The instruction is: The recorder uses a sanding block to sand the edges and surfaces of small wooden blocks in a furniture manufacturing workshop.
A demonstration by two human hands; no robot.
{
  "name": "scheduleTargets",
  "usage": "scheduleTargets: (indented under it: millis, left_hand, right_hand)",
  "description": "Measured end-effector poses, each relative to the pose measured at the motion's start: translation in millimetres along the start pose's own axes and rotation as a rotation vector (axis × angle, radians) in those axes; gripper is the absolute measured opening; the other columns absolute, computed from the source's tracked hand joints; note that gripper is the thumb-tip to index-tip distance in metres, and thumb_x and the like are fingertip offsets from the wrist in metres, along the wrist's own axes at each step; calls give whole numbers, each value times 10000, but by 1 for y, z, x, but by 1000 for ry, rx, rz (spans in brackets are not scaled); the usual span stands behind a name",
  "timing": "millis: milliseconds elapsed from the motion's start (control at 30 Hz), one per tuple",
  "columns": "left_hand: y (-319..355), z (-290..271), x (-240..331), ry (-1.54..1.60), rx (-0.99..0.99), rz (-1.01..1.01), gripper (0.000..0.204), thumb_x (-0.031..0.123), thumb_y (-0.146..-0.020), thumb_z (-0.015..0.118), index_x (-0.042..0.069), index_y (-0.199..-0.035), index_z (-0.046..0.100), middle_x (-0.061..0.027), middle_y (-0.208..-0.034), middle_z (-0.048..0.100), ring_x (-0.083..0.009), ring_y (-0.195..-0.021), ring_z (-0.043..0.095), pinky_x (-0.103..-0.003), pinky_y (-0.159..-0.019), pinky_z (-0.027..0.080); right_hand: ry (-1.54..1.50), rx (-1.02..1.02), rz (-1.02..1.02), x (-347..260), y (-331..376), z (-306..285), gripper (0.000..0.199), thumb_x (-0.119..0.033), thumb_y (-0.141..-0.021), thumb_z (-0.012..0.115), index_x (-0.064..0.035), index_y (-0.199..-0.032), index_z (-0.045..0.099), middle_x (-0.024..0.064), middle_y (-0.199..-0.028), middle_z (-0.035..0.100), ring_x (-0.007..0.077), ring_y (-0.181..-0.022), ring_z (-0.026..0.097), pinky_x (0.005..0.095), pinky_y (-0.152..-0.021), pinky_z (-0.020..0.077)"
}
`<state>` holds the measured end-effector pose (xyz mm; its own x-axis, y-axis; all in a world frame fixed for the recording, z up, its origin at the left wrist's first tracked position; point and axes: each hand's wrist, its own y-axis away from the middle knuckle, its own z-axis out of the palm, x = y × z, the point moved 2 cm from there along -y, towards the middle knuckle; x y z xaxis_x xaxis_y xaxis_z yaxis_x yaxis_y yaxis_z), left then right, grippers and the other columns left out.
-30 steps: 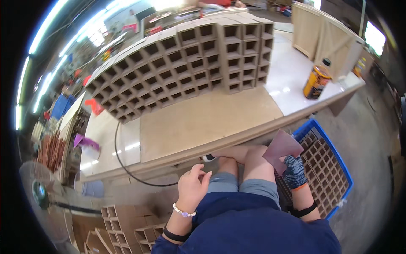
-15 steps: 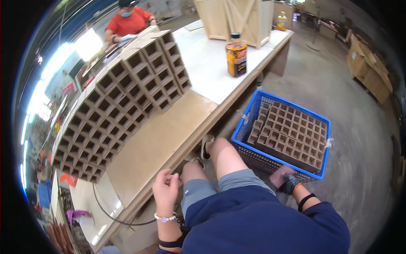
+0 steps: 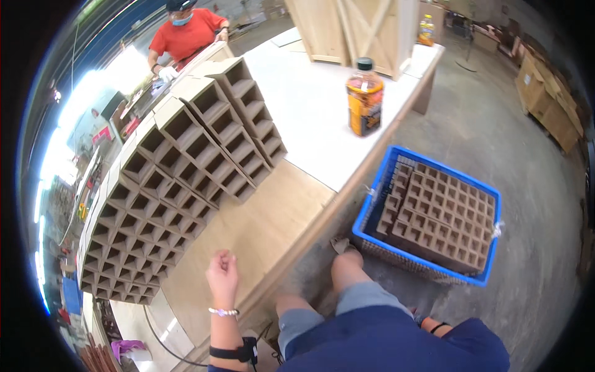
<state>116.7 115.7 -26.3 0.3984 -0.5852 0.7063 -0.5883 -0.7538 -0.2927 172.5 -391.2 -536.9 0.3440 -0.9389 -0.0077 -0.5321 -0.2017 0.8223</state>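
Note:
My left hand [image 3: 222,273] hovers over the bare wooden board [image 3: 266,204] near the table's front edge. Its fingers are curled in together, with nothing visible in them. Beyond it rises a large stack of square, open-ended brown box-like pieces [image 3: 186,161], their openings facing me. My right hand [image 3: 419,318] is down at my side, mostly covered by my dark blue shirt; only a sliver shows, so its fingers and anything in them are hidden. Close by on the floor stands a blue plastic crate [image 3: 427,278] packed with rows of similar brown pieces [image 3: 443,211].
A bottle with orange liquid [image 3: 364,102] stands on the white tabletop, before a wooden cabinet [image 3: 359,31]. Across the table a person in red [image 3: 189,37] works. A black cable [image 3: 162,344] hangs over the near edge. A cardboard box [image 3: 548,99] sits far right.
My left hand has moved forward and left, from beside my knee to over the board. My gloved right hand, earlier beside the crate with a brownish piece, has drawn back behind my shirt.

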Motion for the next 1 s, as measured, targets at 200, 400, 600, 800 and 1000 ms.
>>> scheduleTargets:
  millis: [200, 400, 600, 800, 1000]
  left_hand:
    - [2, 37, -19, -393, -281, 373, 131, 186, -778, 591, 56, -778, 575, -125, -651, 570, -302, -584, 568, -416, -552, 452]
    - [-9, 33, -18, -418, -382, 440, 168, 178, -731, 638, 82, -744, 501, -101, -709, 527, -268, -682, 527, -413, -674, 407]
    - [9, 37, -44, -336, -318, 479, 181, 165, -704, 660, 109, -697, 488, -79, -638, 488, -257, -599, 500, -389, -591, 401]
    - [-5, 37, -23, -381, -317, 452, 171, 161, -695, 663, 88, -783, 535, -112, -800, 556, -293, -748, 545, -436, -697, 424]
    - [3, 46, -28, -165, -286, 265, 242, 162, -767, 596, 46, -967, 526, -194, -1089, 532, -351, -1019, 518, -499, -884, 394]
  right_hand:
    - [-395, 190, -144, -174, -84, -193, 198, -269, -702, 607, -193, -870, 682, 51, -912, 645, 168, -908, 592, 389, -721, 431]
    - [-647, 366, -443, -357, -125, -394, 208, -262, -704, 605, -183, -883, 674, 55, -923, 641, 171, -914, 589, 389, -724, 433]
    - [-808, 451, -659, -463, -104, -527, 218, -256, -706, 603, -172, -896, 666, 58, -934, 637, 174, -920, 586, 389, -726, 434]
    - [-920, 541, -727, -517, -106, -597, 228, -250, -707, 601, -162, -910, 658, 61, -945, 633, 177, -926, 584, 389, -728, 435]
    - [-958, 561, -719, -528, -120, -612, 239, -243, -709, 599, -152, -923, 650, 65, -957, 628, 180, -931, 581, 389, -731, 436]
